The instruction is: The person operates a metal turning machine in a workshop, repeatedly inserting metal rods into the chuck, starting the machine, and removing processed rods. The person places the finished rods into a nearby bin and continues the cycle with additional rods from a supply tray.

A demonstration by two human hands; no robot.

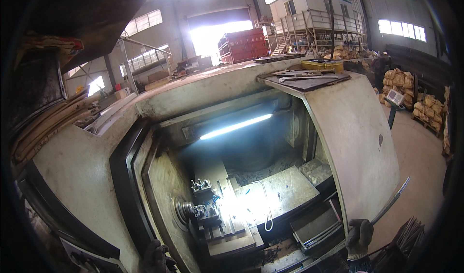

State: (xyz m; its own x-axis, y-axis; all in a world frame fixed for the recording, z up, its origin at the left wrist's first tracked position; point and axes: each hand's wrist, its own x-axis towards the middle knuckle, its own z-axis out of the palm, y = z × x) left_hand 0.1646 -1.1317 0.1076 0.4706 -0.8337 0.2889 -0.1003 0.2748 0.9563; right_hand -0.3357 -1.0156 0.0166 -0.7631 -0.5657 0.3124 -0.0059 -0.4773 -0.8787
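My right hand (359, 236), in a dark glove with a pale knitted cuff, grips a metal rod (392, 202) at the right edge of a CNC lathe's opening. The rod slants up to the right, with a shiny tip. At the bottom left, my left hand (157, 256), also in a dark glove, is beside the lathe's black-edged door (127, 171); whether it holds anything cannot be told. Between the hands, inside the lathe, are the spindle chuck (183, 207), tool holders (204, 211) on the slide, and a bent white hook-like wire (268, 200) on a metal cover (290, 186).
A lit tube lamp (235, 127) spans the lathe's interior. Hand tools (308, 73) and a yellow tray (322, 65) rest on top. A metal tray (317, 226) holds rods below the cover. Many thin rods (406, 236) stand at lower right. Wrapped stacks (398, 82) and a red container (243, 45) stand beyond.
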